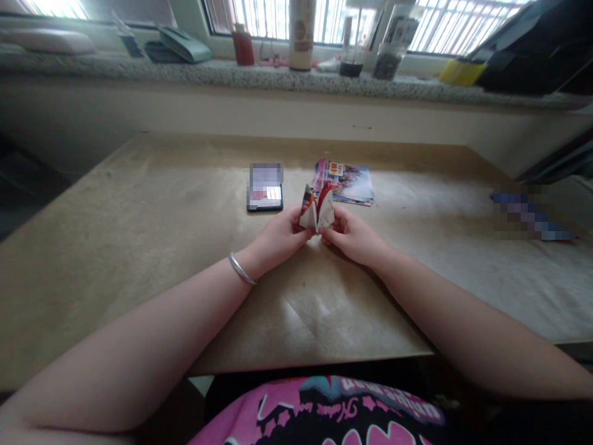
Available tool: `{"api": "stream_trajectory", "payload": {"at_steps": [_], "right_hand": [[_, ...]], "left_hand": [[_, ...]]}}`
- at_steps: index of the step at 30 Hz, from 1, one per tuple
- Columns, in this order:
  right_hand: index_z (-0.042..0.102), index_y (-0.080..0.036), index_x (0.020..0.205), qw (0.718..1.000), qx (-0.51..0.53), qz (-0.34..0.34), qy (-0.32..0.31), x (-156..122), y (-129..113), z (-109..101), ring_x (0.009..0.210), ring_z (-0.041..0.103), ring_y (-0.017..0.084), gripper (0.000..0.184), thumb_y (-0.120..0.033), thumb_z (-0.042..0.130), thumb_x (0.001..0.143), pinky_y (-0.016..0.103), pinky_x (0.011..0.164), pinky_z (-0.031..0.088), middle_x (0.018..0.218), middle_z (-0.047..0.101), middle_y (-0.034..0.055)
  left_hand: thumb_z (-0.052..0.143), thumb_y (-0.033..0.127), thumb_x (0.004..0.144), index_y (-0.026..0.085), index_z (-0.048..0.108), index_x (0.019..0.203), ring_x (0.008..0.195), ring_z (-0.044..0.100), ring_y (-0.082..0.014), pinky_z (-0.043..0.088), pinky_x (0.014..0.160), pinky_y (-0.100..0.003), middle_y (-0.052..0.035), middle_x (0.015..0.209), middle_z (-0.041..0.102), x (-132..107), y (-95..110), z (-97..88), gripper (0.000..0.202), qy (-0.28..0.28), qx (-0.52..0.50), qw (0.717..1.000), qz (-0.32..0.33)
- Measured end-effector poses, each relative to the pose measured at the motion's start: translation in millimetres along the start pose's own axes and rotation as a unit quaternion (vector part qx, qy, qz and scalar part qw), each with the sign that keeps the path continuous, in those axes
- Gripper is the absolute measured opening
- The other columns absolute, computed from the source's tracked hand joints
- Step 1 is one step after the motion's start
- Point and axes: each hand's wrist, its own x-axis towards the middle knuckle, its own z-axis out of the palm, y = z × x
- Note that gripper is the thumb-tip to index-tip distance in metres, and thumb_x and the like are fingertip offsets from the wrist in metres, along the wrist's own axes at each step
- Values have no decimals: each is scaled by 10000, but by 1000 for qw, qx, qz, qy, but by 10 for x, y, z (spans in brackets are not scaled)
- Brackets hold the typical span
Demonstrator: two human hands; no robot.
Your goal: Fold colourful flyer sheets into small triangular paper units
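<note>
A small folded paper piece (317, 207), printed in red, white and other colours, stands upright between both hands above the table's middle. My left hand (278, 237) pinches its left side with closed fingers; a silver bangle sits on that wrist. My right hand (353, 237) pinches the right side, fingers curled against the paper. The two hands almost touch beneath the folded piece. Just behind it lies a stack of colourful printed sheets (346, 182).
A brown table (152, 216) carries a phone (265, 188) left of the sheets and a blurred blue object (528, 213) at the right. A stone windowsill (278, 75) behind holds a red container (243, 46), a tall bottle (301, 34), jars and a yellow item.
</note>
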Motion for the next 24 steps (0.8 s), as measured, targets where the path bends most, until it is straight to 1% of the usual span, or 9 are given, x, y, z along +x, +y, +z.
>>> {"api": "stream_trajectory", "payload": {"at_steps": [5, 8, 11, 14, 18, 21, 24], "right_hand": [[520, -221, 902, 1000, 1, -24, 11, 19, 22, 4, 659, 560, 141, 257, -273, 660, 693, 297, 629, 457, 787, 613, -5], [519, -225, 895, 999, -18, -44, 8, 20, 38, 5, 691, 558, 152, 249, -261, 653, 689, 303, 658, 455, 791, 607, -3], [521, -221, 922, 999, -37, -37, 4, 21, 52, 15, 667, 544, 141, 253, -234, 632, 696, 282, 623, 440, 793, 597, -6], [511, -219, 928, 999, -46, -26, 12, 22, 43, 30, 581, 499, 114, 260, -209, 625, 694, 252, 543, 409, 735, 572, -28], [486, -224, 917, 1000, -22, -7, 10, 13, 8, 35, 464, 425, 79, 264, -249, 649, 711, 231, 438, 356, 658, 517, -65], [491, -224, 913, 1000, -17, -16, 4, 5, 2, 23, 475, 447, 74, 255, -292, 659, 734, 228, 443, 372, 693, 533, -55], [511, -217, 966, 1000, -12, -19, -9, 7, 4, 5, 504, 480, 74, 239, -338, 618, 789, 231, 472, 402, 768, 565, -35]], "left_hand": [[660, 135, 727, 129, 578, 1007, 878, 633, -158, 510, 797, -273, -60, 980, 663, 11, -19, 6, 292, 1, -21, 1000, -2], [667, 139, 724, 131, 576, 1000, 879, 633, -159, 510, 827, -291, -57, 981, 659, 13, -33, 11, 291, -7, -19, 1000, 0], [654, 133, 733, 134, 570, 1016, 876, 629, -167, 509, 838, -310, -54, 956, 652, 5, -45, 25, 295, -7, 9, 1000, 3], [630, 109, 734, 137, 550, 1045, 837, 624, -159, 512, 806, -301, -51, 943, 644, 1, -36, 44, 322, 5, 25, 1000, -3], [618, 95, 718, 141, 547, 1030, 827, 621, -150, 507, 755, -267, -50, 958, 639, 5, -6, 51, 323, 12, -3, 1000, -7], [594, 98, 728, 150, 566, 1001, 824, 619, -145, 499, 710, -243, -36, 925, 640, 8, -5, 38, 278, -4, -23, 1000, -7], [608, 123, 739, 148, 582, 987, 826, 611, -148, 490, 705, -240, -29, 891, 642, 7, -16, 21, 251, -11, -9, 1000, 1]]}}
